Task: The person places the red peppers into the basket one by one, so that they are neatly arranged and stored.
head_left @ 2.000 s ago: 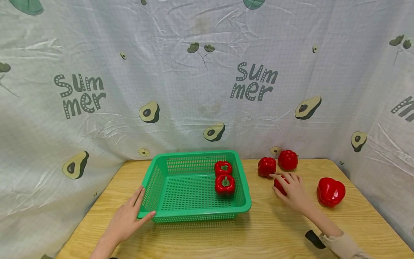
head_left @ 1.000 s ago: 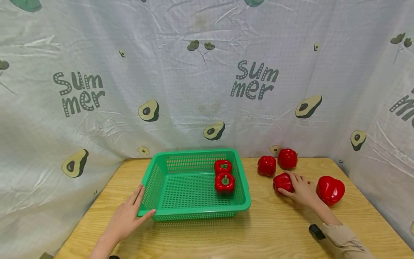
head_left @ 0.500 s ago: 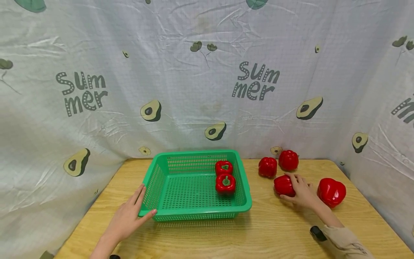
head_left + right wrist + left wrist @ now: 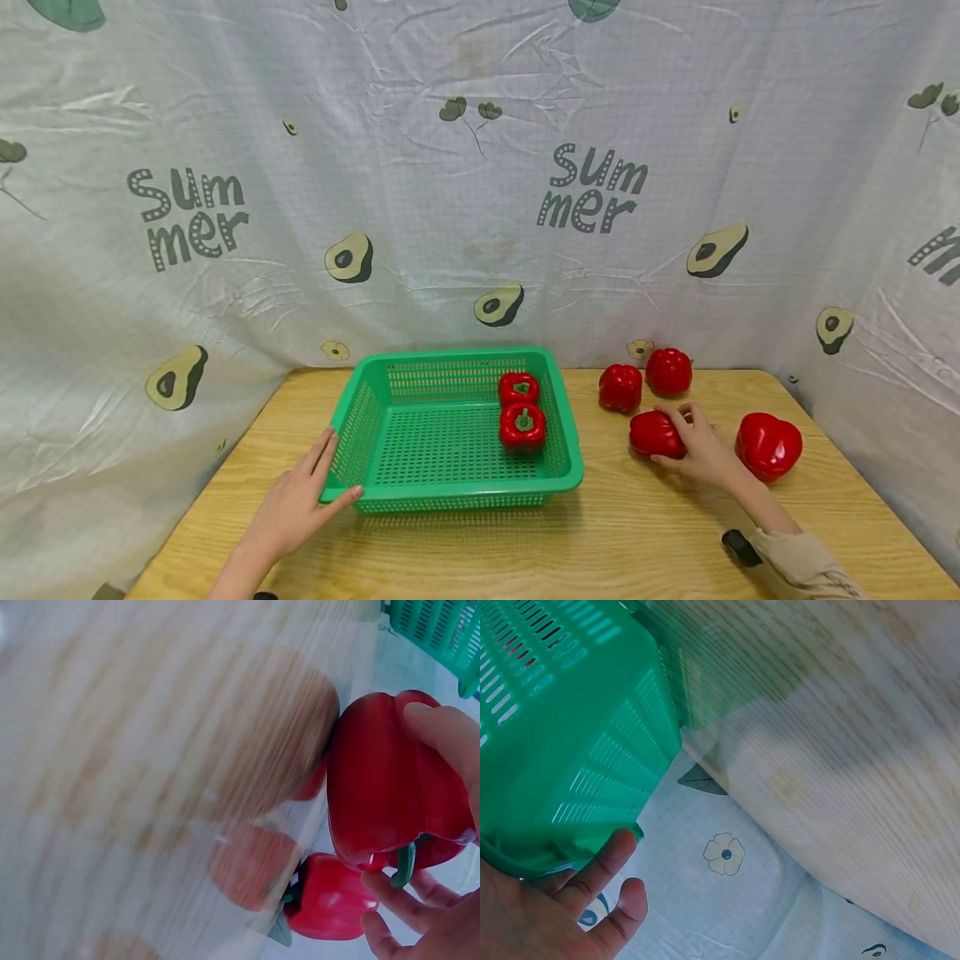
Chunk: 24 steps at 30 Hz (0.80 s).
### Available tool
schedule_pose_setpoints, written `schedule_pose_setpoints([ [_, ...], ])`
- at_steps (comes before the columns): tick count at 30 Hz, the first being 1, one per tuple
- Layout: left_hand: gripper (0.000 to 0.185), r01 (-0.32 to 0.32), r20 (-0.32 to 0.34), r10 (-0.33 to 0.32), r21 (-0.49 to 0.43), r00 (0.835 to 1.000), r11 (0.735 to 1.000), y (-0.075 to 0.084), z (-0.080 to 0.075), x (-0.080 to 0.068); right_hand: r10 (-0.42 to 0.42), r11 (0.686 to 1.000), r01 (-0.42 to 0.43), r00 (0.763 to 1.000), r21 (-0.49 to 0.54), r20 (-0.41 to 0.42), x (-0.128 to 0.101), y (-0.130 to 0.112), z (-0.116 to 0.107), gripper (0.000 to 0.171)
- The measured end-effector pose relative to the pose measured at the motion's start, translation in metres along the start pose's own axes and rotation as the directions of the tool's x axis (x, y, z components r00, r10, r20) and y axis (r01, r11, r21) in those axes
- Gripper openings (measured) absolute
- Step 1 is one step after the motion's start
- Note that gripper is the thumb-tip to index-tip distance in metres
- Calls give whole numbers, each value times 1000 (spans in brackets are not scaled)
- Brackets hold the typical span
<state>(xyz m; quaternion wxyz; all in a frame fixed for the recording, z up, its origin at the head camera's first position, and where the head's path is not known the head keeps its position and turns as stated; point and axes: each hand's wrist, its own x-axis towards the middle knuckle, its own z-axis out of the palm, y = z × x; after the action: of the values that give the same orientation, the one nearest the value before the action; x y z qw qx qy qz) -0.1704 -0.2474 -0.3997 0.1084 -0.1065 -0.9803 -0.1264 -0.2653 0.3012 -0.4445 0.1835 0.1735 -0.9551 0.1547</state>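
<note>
My right hand (image 4: pixel 701 450) holds a red bell pepper (image 4: pixel 654 434) lying on its side on the table. In the right wrist view the thumb lies along one side of that pepper (image 4: pixel 382 780), fingertips near its green stem. My left hand (image 4: pixel 288 508) rests with straight, spread fingers on the left front corner of a green plastic basket (image 4: pixel 457 492). The left wrist view shows those fingertips at the basket's rim (image 4: pixel 555 851). Two red bell peppers, a front one (image 4: pixel 522 427) and a back one (image 4: pixel 517 387), stand at the basket's right side.
Behind the held pepper sit two more red bell peppers, a left one (image 4: pixel 620 387) and a right one (image 4: pixel 669 372). A larger red pepper (image 4: pixel 768 447) lies right of my right hand. A printed cloth (image 4: pixel 420 208) hangs behind the wooden table (image 4: pixel 600 550).
My right hand has shifted its grip to the pepper's right end, and the pepper has turned and moved slightly left. The left hand and the basket stay in place.
</note>
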Motion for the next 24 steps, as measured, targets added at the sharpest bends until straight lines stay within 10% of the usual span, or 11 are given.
schedule_pose_setpoints([
  [24, 80, -12, -17, 13, 19, 1000, 1000, 0, 2, -1, -133, 990, 131, 991, -56, -29, 4, -24, -1, 71],
])
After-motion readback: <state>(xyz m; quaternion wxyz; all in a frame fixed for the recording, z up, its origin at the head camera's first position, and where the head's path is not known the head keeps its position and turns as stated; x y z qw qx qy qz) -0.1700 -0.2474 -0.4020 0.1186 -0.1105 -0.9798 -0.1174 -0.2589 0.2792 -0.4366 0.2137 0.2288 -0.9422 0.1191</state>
